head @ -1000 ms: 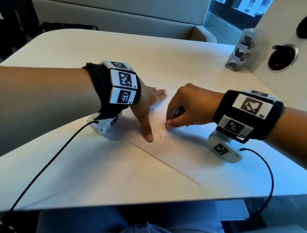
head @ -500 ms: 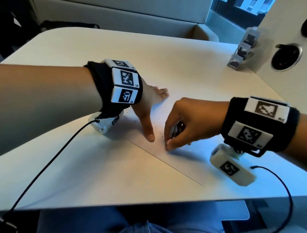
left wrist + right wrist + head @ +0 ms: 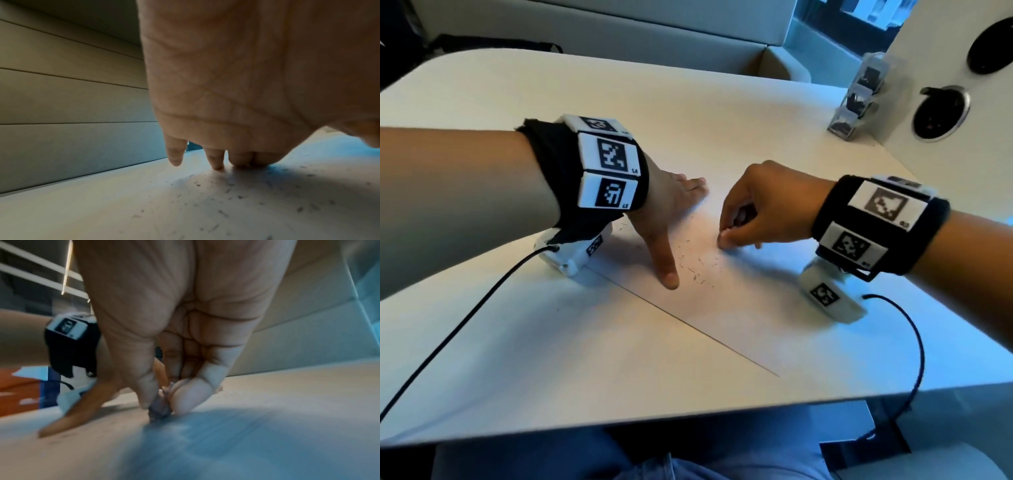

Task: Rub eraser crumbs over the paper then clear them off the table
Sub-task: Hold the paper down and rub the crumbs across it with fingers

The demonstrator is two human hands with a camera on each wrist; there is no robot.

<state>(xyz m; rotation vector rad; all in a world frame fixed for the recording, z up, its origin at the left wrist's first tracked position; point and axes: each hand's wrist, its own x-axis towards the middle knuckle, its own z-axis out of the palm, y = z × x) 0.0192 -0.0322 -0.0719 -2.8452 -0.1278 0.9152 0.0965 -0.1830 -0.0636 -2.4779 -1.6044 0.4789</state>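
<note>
Left hand (image 3: 671,212) lay spread flat on the paper (image 3: 739,301), fingers straight, thumb stretched toward the person and pressing the sheet near its left edge. In the left wrist view the fingertips (image 3: 216,164) touched the sheet. Right hand (image 3: 763,209) was curled, its thumb and fingers pinching a small greyish eraser (image 3: 159,410) whose lower end met the paper; the right wrist view was blurred, so the eraser's shape was unclear. Dark crumbs (image 3: 695,267) lay scattered on the paper between the left thumb and the right fingertips, and more showed under the left palm (image 3: 236,191). The paper lay at an angle on a white table (image 3: 517,359), its left edge running diagonally toward the near side. Both wrists wore black bands with square markers. A clear holder (image 3: 856,102) stood at the far right of the table.
</note>
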